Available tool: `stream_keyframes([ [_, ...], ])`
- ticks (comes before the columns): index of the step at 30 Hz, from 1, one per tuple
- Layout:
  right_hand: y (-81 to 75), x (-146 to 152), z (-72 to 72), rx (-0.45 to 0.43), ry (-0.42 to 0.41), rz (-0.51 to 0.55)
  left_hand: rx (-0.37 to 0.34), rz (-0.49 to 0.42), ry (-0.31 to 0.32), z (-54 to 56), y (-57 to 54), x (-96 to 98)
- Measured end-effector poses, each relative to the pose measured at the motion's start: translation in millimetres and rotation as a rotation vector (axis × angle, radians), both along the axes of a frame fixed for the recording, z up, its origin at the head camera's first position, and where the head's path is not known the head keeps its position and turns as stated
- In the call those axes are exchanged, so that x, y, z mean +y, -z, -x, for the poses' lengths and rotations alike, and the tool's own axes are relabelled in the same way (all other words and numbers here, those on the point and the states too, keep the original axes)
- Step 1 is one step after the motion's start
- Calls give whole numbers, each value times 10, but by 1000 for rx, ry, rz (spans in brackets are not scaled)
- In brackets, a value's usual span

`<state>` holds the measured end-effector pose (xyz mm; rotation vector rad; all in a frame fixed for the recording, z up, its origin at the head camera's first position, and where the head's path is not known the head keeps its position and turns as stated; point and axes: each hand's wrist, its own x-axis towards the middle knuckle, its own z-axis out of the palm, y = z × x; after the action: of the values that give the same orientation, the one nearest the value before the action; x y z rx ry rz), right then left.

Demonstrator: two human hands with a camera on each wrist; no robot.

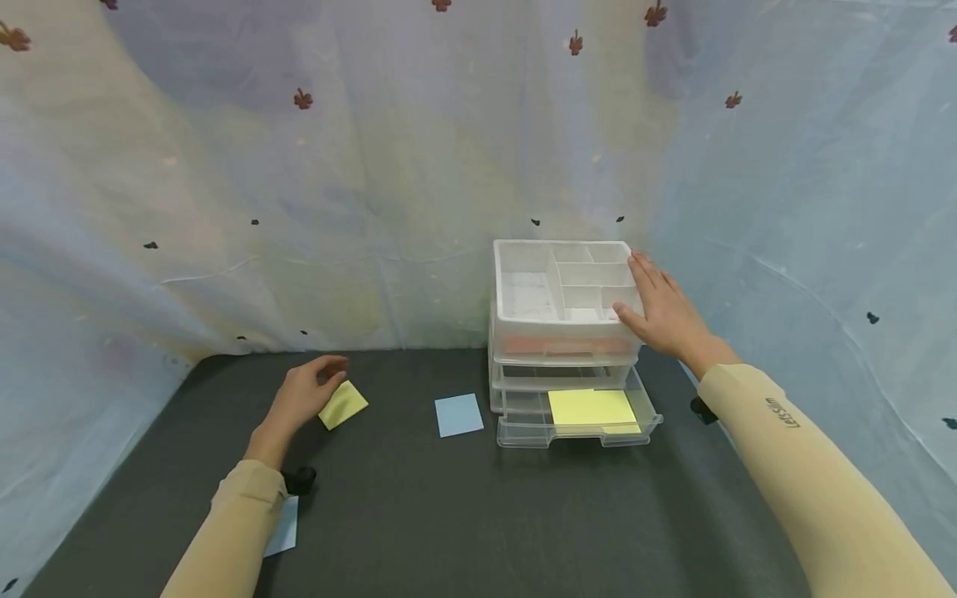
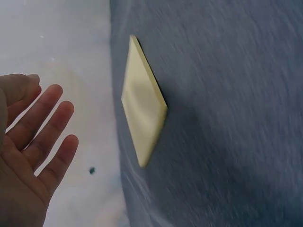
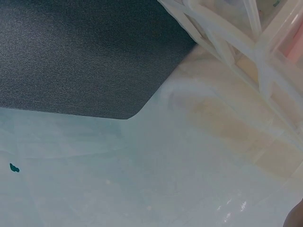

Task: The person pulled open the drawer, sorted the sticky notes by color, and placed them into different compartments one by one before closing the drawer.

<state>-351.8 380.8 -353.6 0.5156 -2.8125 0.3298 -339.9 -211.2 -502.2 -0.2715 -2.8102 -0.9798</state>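
Note:
My left hand (image 1: 299,400) hovers over a yellow sticky-note pad (image 1: 347,405) on the dark table. In the left wrist view its fingers are loosely bent and spread, apart from the pad (image 2: 142,101). On the right stands a clear-white plastic drawer organizer (image 1: 568,334) with a divided top tray. My right hand (image 1: 665,317) rests on the tray's right edge, thumb toward the front and fingers along the side. The organizer's bottom drawer (image 1: 523,433) is pulled out, with yellow sticky notes (image 1: 594,407) lying inside. Only a sliver of the right hand shows in the right wrist view.
A light-blue sticky note (image 1: 459,415) lies left of the organizer. Another light-blue note (image 1: 284,530) is partly hidden under the left forearm. Something orange-pink (image 1: 564,345) shows through the upper drawer. A patterned curtain (image 1: 419,183) hangs behind the table (image 1: 449,515).

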Motion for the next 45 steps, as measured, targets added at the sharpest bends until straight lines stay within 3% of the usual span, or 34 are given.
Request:
stream_keyframes([
  [8,1,1,-22,4,-1,11,-53,44,-11,42,128,-204],
  [16,57,32,38,21,3,-1,-115,150,14,69,267,-318],
  [29,60,35,61,18,11,-5,-114,251,71,-24,251,-328],
  [34,66,36,59,16,8,2,-138,282,61,-33,252,-309],
  [40,60,23,53,21,0,4,-142,271,44,-17,291,-326],
  [45,56,19,49,19,4,3,-170,190,37,-14,316,-364],
])
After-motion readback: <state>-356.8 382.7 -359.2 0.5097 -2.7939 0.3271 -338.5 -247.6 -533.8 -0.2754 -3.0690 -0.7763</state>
